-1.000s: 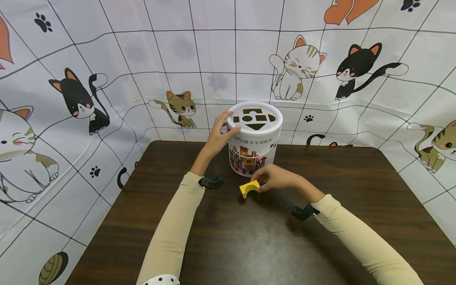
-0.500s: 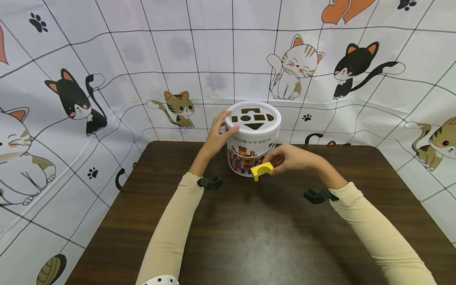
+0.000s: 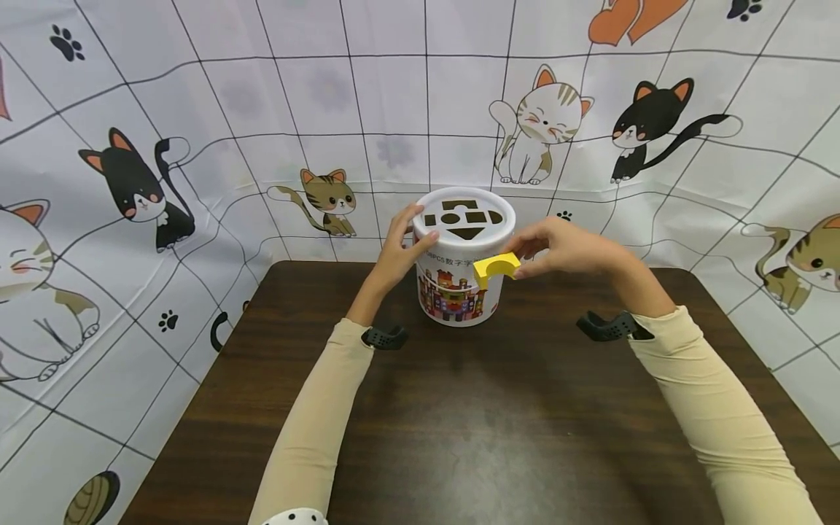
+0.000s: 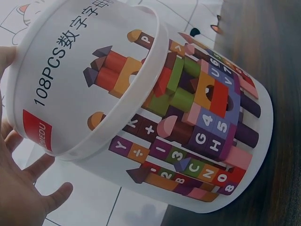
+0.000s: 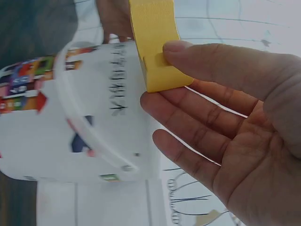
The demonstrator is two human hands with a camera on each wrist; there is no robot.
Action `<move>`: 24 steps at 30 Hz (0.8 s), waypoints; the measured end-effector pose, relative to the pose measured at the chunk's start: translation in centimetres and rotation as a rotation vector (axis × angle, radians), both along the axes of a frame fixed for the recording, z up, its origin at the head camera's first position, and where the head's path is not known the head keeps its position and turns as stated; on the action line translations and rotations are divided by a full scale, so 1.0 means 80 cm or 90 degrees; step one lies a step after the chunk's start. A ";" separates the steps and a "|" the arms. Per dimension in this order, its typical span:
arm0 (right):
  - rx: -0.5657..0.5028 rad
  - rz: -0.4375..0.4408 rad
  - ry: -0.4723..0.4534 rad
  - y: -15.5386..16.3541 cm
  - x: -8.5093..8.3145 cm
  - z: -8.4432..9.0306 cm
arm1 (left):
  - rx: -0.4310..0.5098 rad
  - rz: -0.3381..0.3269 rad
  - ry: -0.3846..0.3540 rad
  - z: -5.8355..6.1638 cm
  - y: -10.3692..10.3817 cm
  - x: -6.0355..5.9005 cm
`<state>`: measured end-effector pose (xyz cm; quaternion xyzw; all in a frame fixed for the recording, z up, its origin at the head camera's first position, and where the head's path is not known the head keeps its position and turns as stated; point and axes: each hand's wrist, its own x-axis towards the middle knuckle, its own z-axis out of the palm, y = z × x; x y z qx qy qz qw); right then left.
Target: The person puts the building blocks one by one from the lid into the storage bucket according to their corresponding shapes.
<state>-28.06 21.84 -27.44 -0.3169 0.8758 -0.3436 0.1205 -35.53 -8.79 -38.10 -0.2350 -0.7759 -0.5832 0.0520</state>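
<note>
A white bucket [image 3: 453,299] printed with toy blocks stands upright at the back of the table, its white lid [image 3: 494,203] cut with several shaped holes. My left hand [image 3: 396,255] rests against its left side, fingers spread, with fingertips on the lid's edge. In the left wrist view that hand's fingers [image 4: 33,167] lie fairly straight beside the bucket. Between thumb and fingers, my right hand [image 3: 569,246] pinches a yellow arch block [image 3: 496,265], raised in front of the bucket's right side just below the lid. The thumb presses on the block's face in the right wrist view.
The dark wood table [image 3: 459,423] spreads out below both arms. A white curtain [image 3: 394,87] with cat drawings hangs close behind the bucket and along the sides. The bucket's white carrying handle [image 4: 162,44] hangs down across its front.
My right hand has lifted the yellow arch block from close over the table up to near lid height, moving slightly right. The left hand has stayed on the bucket.
</note>
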 end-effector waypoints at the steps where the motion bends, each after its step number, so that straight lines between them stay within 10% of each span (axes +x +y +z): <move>1: 0.002 -0.006 0.013 0.000 0.000 0.006 | 0.000 -0.001 0.002 0.000 0.000 0.000; 24: -0.081 -0.150 0.111 -0.022 -0.080 0.033 | -0.004 -0.001 -0.001 -0.001 0.002 0.000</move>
